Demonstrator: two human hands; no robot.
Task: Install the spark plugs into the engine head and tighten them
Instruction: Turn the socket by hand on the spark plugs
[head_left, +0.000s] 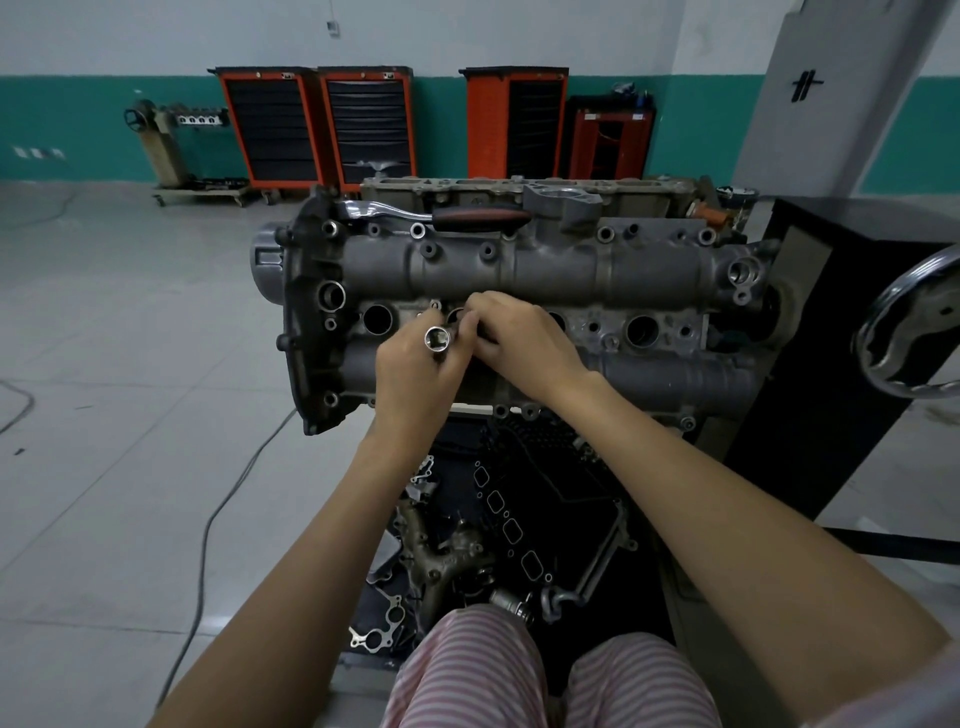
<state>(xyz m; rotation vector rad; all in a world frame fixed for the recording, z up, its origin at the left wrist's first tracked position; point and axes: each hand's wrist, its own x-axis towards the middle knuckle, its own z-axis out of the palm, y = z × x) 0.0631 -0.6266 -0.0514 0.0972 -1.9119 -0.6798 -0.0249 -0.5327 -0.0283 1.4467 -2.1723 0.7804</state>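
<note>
The grey engine head (519, 270) lies across the stand in front of me, with a row of round spark plug holes along its middle. My left hand (415, 374) grips a shiny socket (437, 340), its open end facing up at me. My right hand (519, 338) pinches a small part at the socket's far end, just over the second hole; the part itself is hidden by the fingers. An empty hole (377, 319) lies to the left and another hole (641, 330) to the right. A ratchet wrench (441, 214) with a dark red handle rests on the head's far edge.
A black tray (519, 519) below the head holds gaskets, brackets and metal parts. A chrome handwheel (914, 332) of the stand juts out at right beside a black cabinet (831, 338). Orange tool cabinets (322, 124) line the far wall. A cable (208, 530) runs over the floor at left.
</note>
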